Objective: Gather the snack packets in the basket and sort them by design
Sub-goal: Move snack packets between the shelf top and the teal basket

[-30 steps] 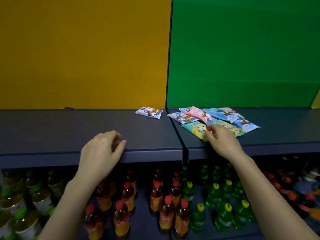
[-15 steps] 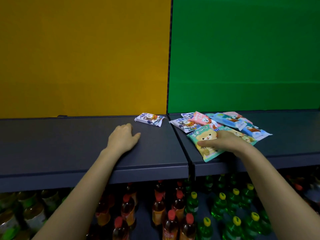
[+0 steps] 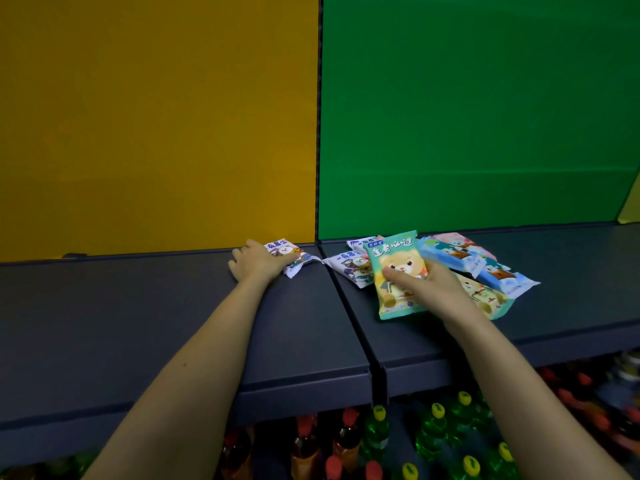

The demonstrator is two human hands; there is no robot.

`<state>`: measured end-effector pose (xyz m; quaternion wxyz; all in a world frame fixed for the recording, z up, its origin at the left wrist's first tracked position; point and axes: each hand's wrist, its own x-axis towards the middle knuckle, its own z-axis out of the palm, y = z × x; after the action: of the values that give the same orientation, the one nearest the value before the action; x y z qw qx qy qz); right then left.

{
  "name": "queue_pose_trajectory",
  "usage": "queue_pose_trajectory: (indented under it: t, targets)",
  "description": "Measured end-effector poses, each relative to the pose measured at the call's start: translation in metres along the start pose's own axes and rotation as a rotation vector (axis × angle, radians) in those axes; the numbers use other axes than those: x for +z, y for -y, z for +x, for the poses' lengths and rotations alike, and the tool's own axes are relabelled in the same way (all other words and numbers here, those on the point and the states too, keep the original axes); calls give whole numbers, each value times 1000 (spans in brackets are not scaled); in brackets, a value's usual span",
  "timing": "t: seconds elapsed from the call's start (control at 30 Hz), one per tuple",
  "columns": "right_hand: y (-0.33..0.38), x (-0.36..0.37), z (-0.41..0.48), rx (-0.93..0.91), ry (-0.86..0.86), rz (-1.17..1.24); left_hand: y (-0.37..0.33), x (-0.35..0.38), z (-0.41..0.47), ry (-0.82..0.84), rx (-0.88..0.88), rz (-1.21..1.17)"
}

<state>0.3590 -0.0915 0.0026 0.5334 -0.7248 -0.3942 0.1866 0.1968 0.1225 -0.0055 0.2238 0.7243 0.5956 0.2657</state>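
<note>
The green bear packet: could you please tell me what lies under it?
The green bear packet, gripped by the right hand, overlaps a white packet; a second green packet shows beneath the hand. Their overlapped parts are hidden.

The teal packet (image 3: 393, 252) in the right hand (image 3: 431, 287) shows a yellow bear; the white packet (image 3: 295, 258) under the left hand (image 3: 256, 264) carries cartoon print.

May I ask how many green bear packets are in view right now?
2. The right hand holds one green bear packet; the second packet lies on the shelf beside that wrist. More may be hidden.
</note>
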Motion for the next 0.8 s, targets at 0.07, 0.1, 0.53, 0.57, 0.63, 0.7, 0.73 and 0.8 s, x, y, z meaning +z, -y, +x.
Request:
queue_pose_trajectory:
  t: [0.07, 0.1, 0.53, 0.57, 0.63, 0.7, 0.73, 0.8]
  targets:
    - [-2, 2, 0, 2, -10, 10, -3, 5, 10, 38, -50, -168]
    - [-2, 3, 0, 0, -13, 10, -4, 7, 15, 69, -58, -263]
    - [-6, 5, -10, 7, -44, -9, -24, 20, 0, 138, 69, -27]
    - [-5, 5, -12, 11, -45, -4, -22, 18, -1, 164, 71, -81]
    - [-5, 5, -16, 11, -39, 12, -18, 13, -6, 189, 92, -220]
    - [-2, 7, -20, 6, -26, 31, -11, 2, -17, 207, 86, -403]
    - [0, 9, -23, 1, -14, 46, -7, -8, -24, 229, 70, -515]
    - [7, 17, -28, -15, 19, 93, 3, -35, -44, 261, 27, -733]
